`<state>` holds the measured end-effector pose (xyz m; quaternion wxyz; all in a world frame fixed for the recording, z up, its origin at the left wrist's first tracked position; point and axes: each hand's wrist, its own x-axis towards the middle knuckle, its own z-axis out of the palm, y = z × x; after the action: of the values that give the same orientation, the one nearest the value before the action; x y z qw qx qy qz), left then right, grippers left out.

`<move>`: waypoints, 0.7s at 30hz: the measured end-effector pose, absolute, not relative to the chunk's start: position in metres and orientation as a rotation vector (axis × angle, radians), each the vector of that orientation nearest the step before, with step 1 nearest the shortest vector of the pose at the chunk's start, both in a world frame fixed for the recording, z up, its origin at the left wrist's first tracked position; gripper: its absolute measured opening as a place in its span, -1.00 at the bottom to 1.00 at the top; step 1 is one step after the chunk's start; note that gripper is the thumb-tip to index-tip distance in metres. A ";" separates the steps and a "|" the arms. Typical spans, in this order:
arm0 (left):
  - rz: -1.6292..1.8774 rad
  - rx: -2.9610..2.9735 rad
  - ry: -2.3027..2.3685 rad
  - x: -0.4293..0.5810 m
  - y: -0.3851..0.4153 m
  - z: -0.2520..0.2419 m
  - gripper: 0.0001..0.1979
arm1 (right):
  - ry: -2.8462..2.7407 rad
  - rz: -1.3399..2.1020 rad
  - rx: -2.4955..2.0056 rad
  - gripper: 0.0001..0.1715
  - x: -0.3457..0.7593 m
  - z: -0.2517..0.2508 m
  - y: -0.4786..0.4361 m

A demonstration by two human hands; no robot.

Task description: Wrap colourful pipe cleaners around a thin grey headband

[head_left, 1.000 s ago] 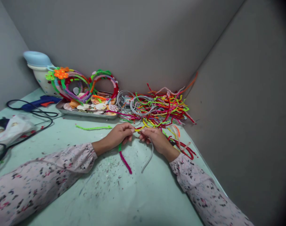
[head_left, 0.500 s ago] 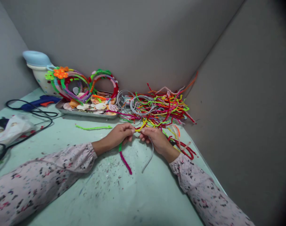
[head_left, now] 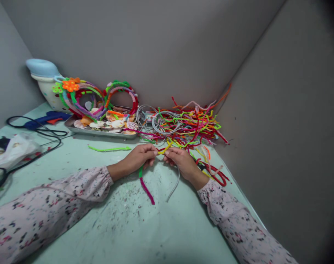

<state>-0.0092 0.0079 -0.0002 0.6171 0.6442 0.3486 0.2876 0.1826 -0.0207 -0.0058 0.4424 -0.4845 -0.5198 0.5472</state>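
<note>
Item 1: part-wrapped wire band, qty 1. Loc: centre of table, betw. my two hands, ends pointing back toward me. Bent in an arch. R leg bare, thin, grey, smooth, curved; L leg fuzzy, short green wrap then longer magenta wrap to the tip.

Item 2: yellow pipe cleaner, qty 1, at top of arch, bright, fuzzy; one length lies along the gap betw. my fingertips, another slants up & R.

Grip: my L hand pinches the yellow stretch, thumb agst. fingers; my R hand pinches close beside it, grey leg coming out below.

Surrounds: metal tray w/ shells & finished-looking hoops, multicol., one w/ orange flower. To R of tray: grey wire coils, then heap of pipe cleaners, asstd. Lime pipe cleaner alone, nr. tray front. Far L: blue glue gun, white cup w/ blue lid.

Unclear: most of arch hidden under my fingers; dark red strand behind yellow, can't tell if attached; whether leg tips touch table, can't tell; plastic bag cut off at L edge, contents blurred.
</note>
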 end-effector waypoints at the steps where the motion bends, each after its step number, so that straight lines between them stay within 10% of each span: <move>1: 0.660 1.481 0.804 -0.009 0.008 0.000 -0.81 | -1.300 1.350 -1.206 -0.82 0.183 -0.006 -0.021; 21: 0.643 1.448 0.818 -0.008 0.008 0.000 -0.83 | -1.457 1.198 -1.213 -0.83 0.185 -0.006 -0.021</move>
<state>-0.0085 0.0080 0.0001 0.6281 0.6320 0.3570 0.2804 0.1854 -0.0211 -0.0064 0.4347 -0.4871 -0.5851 0.4810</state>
